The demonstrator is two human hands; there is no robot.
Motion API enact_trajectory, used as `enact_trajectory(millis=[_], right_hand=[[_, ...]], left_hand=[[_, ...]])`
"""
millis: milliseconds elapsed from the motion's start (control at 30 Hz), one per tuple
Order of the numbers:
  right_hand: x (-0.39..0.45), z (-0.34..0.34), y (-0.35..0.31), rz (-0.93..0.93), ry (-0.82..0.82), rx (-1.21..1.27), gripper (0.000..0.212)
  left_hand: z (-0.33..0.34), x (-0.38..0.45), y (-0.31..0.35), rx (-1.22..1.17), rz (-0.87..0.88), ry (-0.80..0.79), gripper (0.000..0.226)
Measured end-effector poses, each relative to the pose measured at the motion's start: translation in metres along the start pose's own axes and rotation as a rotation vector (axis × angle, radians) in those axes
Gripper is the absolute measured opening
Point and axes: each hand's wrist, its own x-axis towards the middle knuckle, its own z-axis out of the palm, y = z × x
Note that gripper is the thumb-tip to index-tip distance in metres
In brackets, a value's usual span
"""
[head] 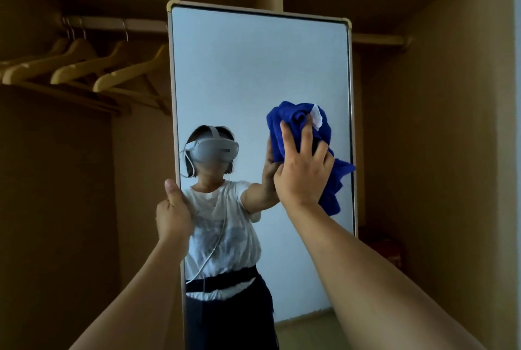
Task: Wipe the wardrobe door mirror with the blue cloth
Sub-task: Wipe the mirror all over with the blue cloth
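The right hand (303, 169) lies flat over the bunched blue cloth (298, 127), fingers spread and nearly straight, pressing it against the glass of the mirror (253, 73). The cloth sits on the right half of the mirror, about midway up, with a loose fold hanging down past the wrist toward the right edge of the frame; a small white tag (317, 117) shows near its top. The left hand (173, 214) grips the mirror's left edge lower down, thumb on the front and pointing up, the other fingers wrapped out of sight behind the frame. Both bare forearms reach up from the bottom of the view.

The mirror is tall and narrow with a pale frame and rounded corners, and it stands in front of an open wardrobe (437, 124) of brown panels. Its glass reflects the person in a white T-shirt, dark trousers and a grey headset, against a pale wall. Behind the mirror on the left, a hanging rail (112, 24) carries several wooden hangers (84, 65). Low on the right, inside the wardrobe, a reddish object (386, 248) shows dimly; what it is cannot be told.
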Motion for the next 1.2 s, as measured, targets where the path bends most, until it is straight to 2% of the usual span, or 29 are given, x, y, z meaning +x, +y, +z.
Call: enact_trajectory(millis=[200,400,533,667,767,833,967,1100,1200], right_hand=[[-0.012,0.002,-0.026,-0.212,0.079,0.032,0.058],[0.004,-0.008,-0.046,-0.279,-0.058,0.046,0.070],[0.021,-0.012,-0.067,-0.371,-0.077,0.018,0.073],[0.005,-0.010,-0.083,-0.502,-0.025,0.036,0.067],[-0.018,-0.003,-0.082,-0.646,0.037,0.078,0.053],[-0.031,0.000,-0.080,-0.671,0.054,0.119,0.047],[-0.047,0.003,-0.074,-0.678,0.067,0.120,0.050],[-0.062,0.007,-0.068,-0.670,0.095,0.150,0.055],[-0.075,0.010,-0.063,-0.688,0.092,0.137,0.057]], left_hand=[[-0.005,-0.001,-0.002,0.000,0.000,-0.050,0.056],[-0.008,0.001,-0.004,0.011,-0.011,-0.066,0.059],[-0.007,0.002,-0.005,0.032,-0.006,-0.050,0.060],[-0.007,0.002,-0.005,0.049,0.017,-0.023,0.061],[-0.005,0.004,-0.006,0.066,0.023,-0.005,0.062],[-0.004,0.007,-0.007,0.086,0.028,-0.008,0.059],[-0.003,0.009,-0.012,0.047,0.007,-0.051,0.060],[-0.006,0.004,-0.009,-0.072,-0.004,-0.078,0.038],[-0.007,0.000,-0.007,-0.136,-0.016,-0.071,0.036]])
